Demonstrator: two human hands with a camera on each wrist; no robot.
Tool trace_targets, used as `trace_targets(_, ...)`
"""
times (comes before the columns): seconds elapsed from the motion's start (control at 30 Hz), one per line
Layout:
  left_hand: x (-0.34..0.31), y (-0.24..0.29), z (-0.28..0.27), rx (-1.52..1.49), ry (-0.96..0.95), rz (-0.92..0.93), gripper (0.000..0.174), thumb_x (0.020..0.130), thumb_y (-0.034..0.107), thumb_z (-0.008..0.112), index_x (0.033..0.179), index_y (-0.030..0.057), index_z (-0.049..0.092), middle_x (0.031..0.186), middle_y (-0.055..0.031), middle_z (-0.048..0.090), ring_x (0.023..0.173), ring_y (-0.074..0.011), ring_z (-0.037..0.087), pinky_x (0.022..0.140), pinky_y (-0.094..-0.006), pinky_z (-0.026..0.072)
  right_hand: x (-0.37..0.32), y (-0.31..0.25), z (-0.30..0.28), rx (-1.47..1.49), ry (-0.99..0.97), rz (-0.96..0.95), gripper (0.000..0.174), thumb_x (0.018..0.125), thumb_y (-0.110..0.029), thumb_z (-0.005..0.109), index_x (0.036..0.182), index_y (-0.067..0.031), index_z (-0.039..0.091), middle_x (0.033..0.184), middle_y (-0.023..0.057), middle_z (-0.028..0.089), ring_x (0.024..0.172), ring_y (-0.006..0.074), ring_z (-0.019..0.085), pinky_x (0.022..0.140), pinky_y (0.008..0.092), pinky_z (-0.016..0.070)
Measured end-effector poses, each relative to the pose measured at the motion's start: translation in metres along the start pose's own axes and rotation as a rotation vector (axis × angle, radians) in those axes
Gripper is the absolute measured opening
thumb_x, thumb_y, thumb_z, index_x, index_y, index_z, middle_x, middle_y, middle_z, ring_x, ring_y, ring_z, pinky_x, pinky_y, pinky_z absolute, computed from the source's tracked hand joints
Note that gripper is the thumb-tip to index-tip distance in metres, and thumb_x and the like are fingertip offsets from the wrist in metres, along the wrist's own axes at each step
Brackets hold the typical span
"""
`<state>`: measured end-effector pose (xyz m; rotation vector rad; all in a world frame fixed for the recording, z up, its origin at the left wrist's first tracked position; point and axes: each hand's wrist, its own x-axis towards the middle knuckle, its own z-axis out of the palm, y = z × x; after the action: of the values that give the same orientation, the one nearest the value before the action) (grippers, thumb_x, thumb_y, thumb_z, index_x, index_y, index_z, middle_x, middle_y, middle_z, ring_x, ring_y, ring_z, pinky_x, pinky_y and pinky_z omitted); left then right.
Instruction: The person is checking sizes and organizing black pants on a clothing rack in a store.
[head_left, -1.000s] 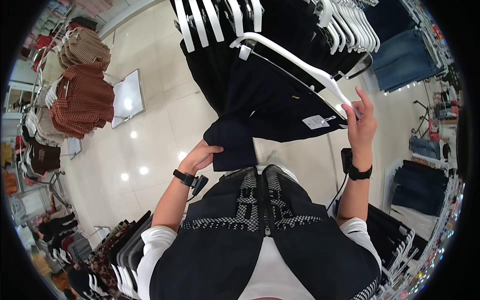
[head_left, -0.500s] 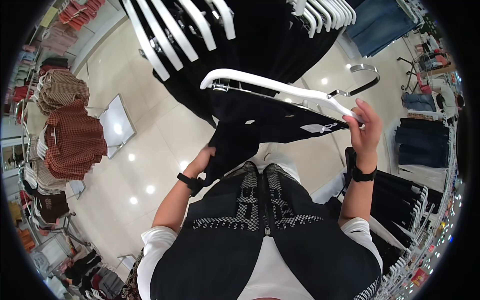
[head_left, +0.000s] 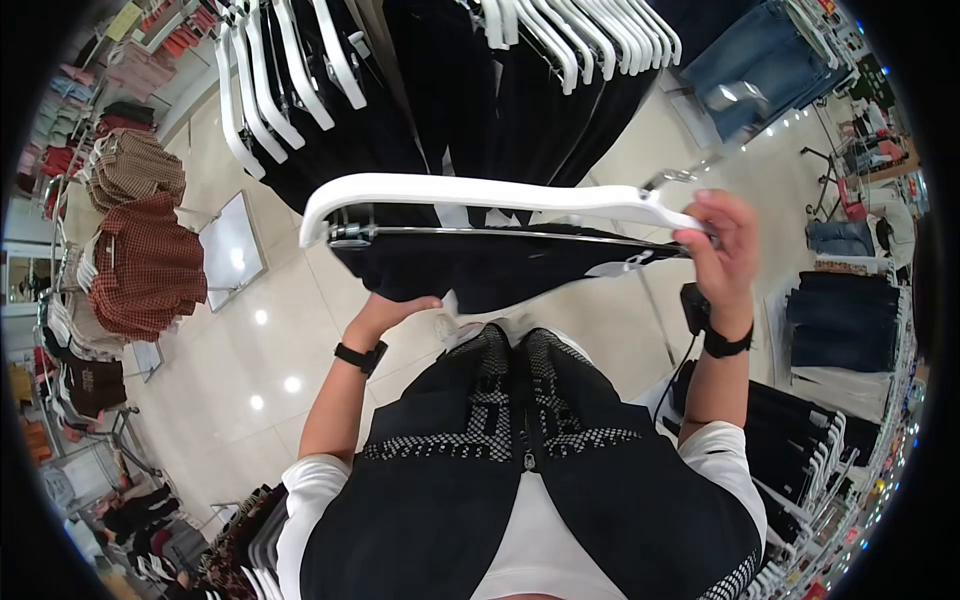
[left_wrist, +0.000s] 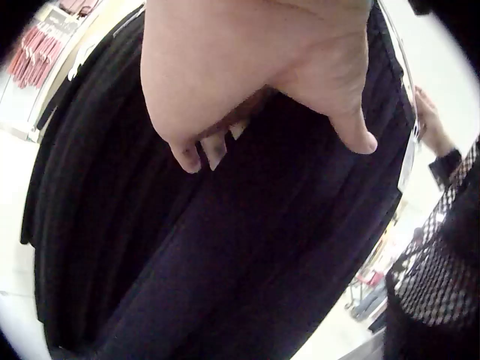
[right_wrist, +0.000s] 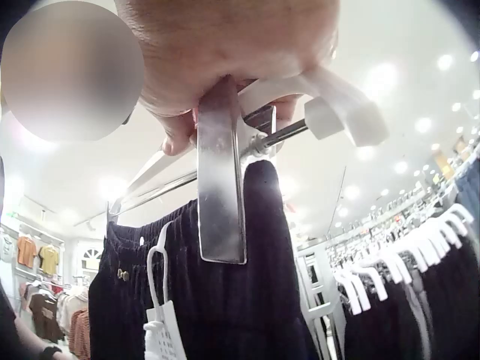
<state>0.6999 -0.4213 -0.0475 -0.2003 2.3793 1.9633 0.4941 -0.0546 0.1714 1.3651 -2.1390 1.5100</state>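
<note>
My right hand (head_left: 728, 250) grips the right end of a white clip hanger (head_left: 490, 193), thumb and fingers round it. Dark navy trousers (head_left: 480, 265) hang from its metal bar by clips. In the right wrist view, their gathered waistband (right_wrist: 161, 225) shows, with a white tag (right_wrist: 163, 330) on a loop. My left hand (head_left: 385, 312) is at the left part of the trousers, thumb stretched out. From the left wrist, its thumb (left_wrist: 352, 135) stands well apart from the fingers (left_wrist: 187, 156), which lie loosely against the dark cloth.
A rack of dark trousers on white hangers (head_left: 600, 45) stands just ahead. Jeans (head_left: 765, 65) hang at the far right, with folded dark jeans (head_left: 845, 320) nearer. Checked shirts (head_left: 150, 265) hang on the left, beside a mirror-like panel (head_left: 232, 250) over the tiled floor.
The hanger has swung from slanting to nearly level and come closer to the head camera. My left hand has loosened from the trouser leg, its thumb now spread. My right hand keeps its hold.
</note>
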Motion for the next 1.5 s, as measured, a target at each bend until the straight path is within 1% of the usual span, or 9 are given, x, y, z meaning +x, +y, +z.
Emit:
trace_targets(0.13,0.014,0.011,0.072,-0.286,0.302,-0.171,0.055,0.091,0.017,0.071,0.137,-0.0029,0.048,0.133,-0.0119,0.058,0.117,-0.0214,0.057,0.104,-0.0364,0.0458,0.004,0.025,0.0,0.096,-0.031,0.148,0.04,0.09,-0.003,0.07,0.126,-0.0038,0.053,0.072,0.0013,0.059,0.061,0.0057,0.046,0.055,0.0223,0.0321)
trace_targets(0.23,0.021,0.015,0.106,-0.696,0.309,-0.198,0.052,0.096,0.019,0.063,0.14,-0.0038,0.045,0.135,-0.0135,0.056,0.119,-0.0233,0.059,0.104,-0.0375,0.047,0.004,0.045,-0.017,0.142,-0.014,0.25,0.039,0.091,-0.006,0.07,0.126,-0.0053,0.053,0.069,-0.0014,0.057,0.06,0.0042,0.042,0.054,0.0225,0.0293)
trace_targets(0.37,0.013,0.033,0.126,-0.794,0.325,-0.284,0.059,0.096,0.02,0.062,0.144,-0.0044,0.039,0.137,-0.0122,0.054,0.122,-0.0225,0.055,0.107,-0.0346,0.0435,-0.003,0.057,-0.04,0.114,0.004,0.328,0.039,0.092,-0.007,0.07,0.128,-0.0065,0.054,0.069,-0.0021,0.056,0.06,0.0038,0.043,0.055,0.0212,0.0293)
trace_targets(0.57,0.013,0.043,0.155,-0.52,0.431,-0.185,0.06,0.095,0.023,0.066,0.143,-0.0057,0.042,0.136,-0.0129,0.055,0.122,-0.0226,0.055,0.107,-0.0337,0.0416,-0.022,0.067,-0.055,0.075,-0.008,0.309,0.041,0.089,-0.006,0.072,0.128,-0.0094,0.059,0.067,-0.0027,0.054,0.058,0.0045,0.042,0.052,0.0211,0.0311)
trace_targets(0.7,0.013,0.024,0.154,-0.385,0.388,-0.332,0.051,0.094,0.019,0.065,0.136,-0.0069,0.05,0.129,-0.0143,0.062,0.122,-0.0229,0.056,0.106,-0.0341,0.0408,-0.031,0.05,-0.053,-0.084,0.005,0.419,0.041,0.084,-0.007,0.075,0.124,-0.0123,0.064,0.065,0.0002,0.053,0.057,0.0079,0.045,0.054,0.0235,0.0399)
trace_targets(0.77,0.007,0.003,0.144,-0.472,0.329,-0.424,0.058,0.092,0.016,0.065,0.14,-0.0078,0.043,0.14,-0.0169,0.053,0.128,-0.0249,0.051,0.112,-0.0355,0.035,-0.038,0.038,-0.041,-0.13,0.016,0.443,0.04,0.084,-0.009,0.075,0.122,-0.0139,0.065,0.065,0.0011,0.054,0.057,0.0095,0.047,0.055,0.025,0.0411)
trace_targets(0.97,0.004,-0.016,0.118,-0.289,0.532,-0.449,0.059,0.094,0.016,0.058,0.144,-0.0039,0.034,0.141,-0.0185,0.049,0.126,-0.0228,0.051,0.106,-0.0343,0.0394,-0.039,0.018,-0.009,0.093,-0.066,0.705,0.045,0.089,-0.007,0.068,0.132,-0.0126,0.056,0.067,-0.0013,0.055,0.064,0.0072,0.048,0.062,0.0237,0.0403)
trace_targets(1.13,0.001,-0.024,0.07,-0.446,0.197,-0.529,0.038,0.099,0.014,0.044,0.135,0.0018,0.045,0.113,-0.0118,0.065,0.097,-0.0185,0.065,0.089,-0.0303,0.0489,-0.027,-0.001,0.029,0.219,-0.077,0.738,0.054,0.097,-0.004,0.053,0.146,-0.0052,0.033,0.076,0.0009,0.057,0.073,0.0069,0.048,0.071,0.0226,0.0398)
trace_targets(1.5,-0.038,-0.088,-0.053,-0.396,0.07,-0.551,0.031,0.101,0.017,0.044,0.127,0.0035,0.054,0.113,-0.0102,0.065,0.1,-0.0193,0.063,0.088,-0.0317,0.0482,0.068,-0.061,0.134,0.239,0.079,0.691,0.035,0.096,0.001,0.048,0.13,-0.0075,0.042,0.083,0.0029,0.059,0.072,0.0054,0.05,0.065,0.0204,0.0388)
